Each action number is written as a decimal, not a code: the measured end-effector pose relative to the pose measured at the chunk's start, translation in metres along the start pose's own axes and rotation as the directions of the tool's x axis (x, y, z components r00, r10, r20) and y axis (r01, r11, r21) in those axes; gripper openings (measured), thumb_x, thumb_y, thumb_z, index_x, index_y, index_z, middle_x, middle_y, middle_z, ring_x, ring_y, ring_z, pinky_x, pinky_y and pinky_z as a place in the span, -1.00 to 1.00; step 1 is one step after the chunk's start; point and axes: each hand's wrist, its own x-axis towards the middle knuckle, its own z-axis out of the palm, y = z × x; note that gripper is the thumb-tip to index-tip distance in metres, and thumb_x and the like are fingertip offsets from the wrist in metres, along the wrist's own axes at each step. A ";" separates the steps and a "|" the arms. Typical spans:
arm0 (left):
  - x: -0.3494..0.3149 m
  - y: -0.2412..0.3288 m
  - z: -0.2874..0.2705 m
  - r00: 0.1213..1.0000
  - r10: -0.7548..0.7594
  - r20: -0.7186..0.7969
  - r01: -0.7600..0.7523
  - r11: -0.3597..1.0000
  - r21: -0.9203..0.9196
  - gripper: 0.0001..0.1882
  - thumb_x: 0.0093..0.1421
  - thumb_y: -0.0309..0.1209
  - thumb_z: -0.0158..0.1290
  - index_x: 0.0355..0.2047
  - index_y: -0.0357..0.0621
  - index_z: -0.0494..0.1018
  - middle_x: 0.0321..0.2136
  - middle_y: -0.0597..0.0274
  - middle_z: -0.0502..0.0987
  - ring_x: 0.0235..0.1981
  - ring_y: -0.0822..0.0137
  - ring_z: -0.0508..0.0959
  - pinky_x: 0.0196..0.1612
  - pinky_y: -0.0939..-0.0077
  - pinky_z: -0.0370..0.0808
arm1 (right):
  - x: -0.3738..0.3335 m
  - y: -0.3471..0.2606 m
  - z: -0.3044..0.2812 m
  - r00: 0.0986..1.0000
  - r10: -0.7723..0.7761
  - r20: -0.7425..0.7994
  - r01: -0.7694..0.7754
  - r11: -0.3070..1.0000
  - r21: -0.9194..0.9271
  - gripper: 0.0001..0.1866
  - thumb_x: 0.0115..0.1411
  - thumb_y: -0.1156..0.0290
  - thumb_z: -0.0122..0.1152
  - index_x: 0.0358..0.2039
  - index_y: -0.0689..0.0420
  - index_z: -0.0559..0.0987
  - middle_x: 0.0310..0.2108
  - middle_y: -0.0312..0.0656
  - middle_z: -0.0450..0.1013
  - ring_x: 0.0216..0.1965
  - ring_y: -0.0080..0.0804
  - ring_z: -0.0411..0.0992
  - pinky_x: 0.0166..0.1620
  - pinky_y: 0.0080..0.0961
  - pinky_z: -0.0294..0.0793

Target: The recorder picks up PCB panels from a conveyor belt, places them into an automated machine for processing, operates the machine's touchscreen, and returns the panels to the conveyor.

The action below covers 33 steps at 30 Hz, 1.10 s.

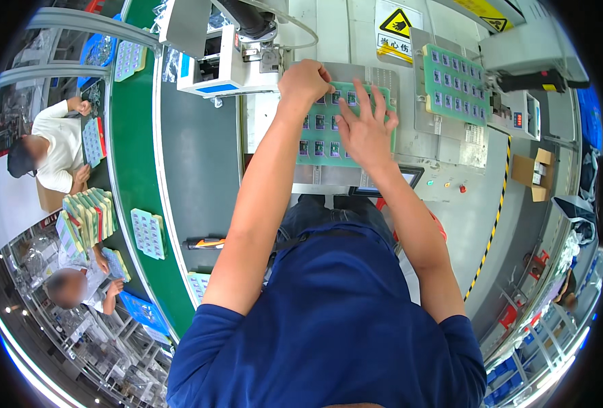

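Observation:
A pale green tray [325,161] lies on a metal plate in front of me, with small dark circuit boards [320,122] set in rows in its pockets. At its far left corner, my left hand [304,85] has its fingers curled and pinched together over a pocket. Whatever those fingertips hold, if anything, is too small or hidden to make out. My right hand [367,130] rests over the tray's right part with fingers spread, its fingertips at the far row of boards. Both hands cover some of the pockets.
Another loaded green tray [456,96] sits on a fixture at the right. A white machine head [228,68] stands at the left. Beyond it runs a green conveyor [138,136] carrying trays, with two people seated alongside. Coloured buttons [462,189] and a screen [410,175] lie near the front edge.

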 end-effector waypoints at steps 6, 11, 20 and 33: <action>-0.015 -0.003 0.015 0.959 0.279 -0.055 -0.277 0.960 0.041 -0.69 -0.19 -0.25 0.32 -0.37 0.07 0.56 -0.49 0.31 0.54 -0.38 0.27 0.56 -0.32 0.36 0.46 | -0.005 0.016 -0.009 0.988 0.142 -0.068 -0.134 0.985 0.109 -0.68 0.04 0.29 0.15 -0.14 -0.09 0.61 0.24 -0.19 0.12 0.24 -0.05 -0.01 0.09 0.02 -0.05; -0.021 0.015 0.018 0.961 0.252 -0.113 -0.245 0.967 0.069 -0.68 -0.19 -0.23 0.34 -0.38 0.07 0.55 -0.41 0.23 0.60 -0.27 0.16 0.57 -0.25 0.28 0.48 | 0.001 0.026 -0.012 0.992 0.108 -0.072 -0.103 0.993 0.061 -0.73 0.01 0.29 0.15 -0.25 -0.08 0.65 0.23 -0.20 0.12 0.24 -0.07 -0.02 0.07 -0.01 -0.06; -0.006 0.032 0.011 0.991 0.107 -0.076 -0.093 0.982 0.167 -0.70 -0.19 -0.18 0.35 -0.45 0.06 0.56 -0.43 0.32 0.60 -0.33 0.24 0.59 -0.31 0.31 0.48 | -0.009 0.023 -0.008 0.997 0.065 -0.045 -0.064 0.997 0.032 -0.73 0.05 0.28 0.14 -0.21 -0.08 0.64 0.26 -0.23 0.10 0.24 -0.07 -0.01 0.07 -0.01 -0.04; -0.005 0.044 0.029 0.966 0.248 -0.073 -0.232 0.956 0.182 -0.64 -0.26 -0.19 0.39 -0.46 0.01 0.54 -0.42 0.27 0.57 -0.29 0.20 0.56 -0.29 0.29 0.48 | -0.016 0.045 -0.024 0.990 0.138 -0.035 -0.139 0.990 -0.017 -0.73 0.05 0.26 0.14 -0.21 -0.10 0.64 0.25 -0.24 0.11 0.25 -0.11 -0.01 0.06 -0.01 -0.02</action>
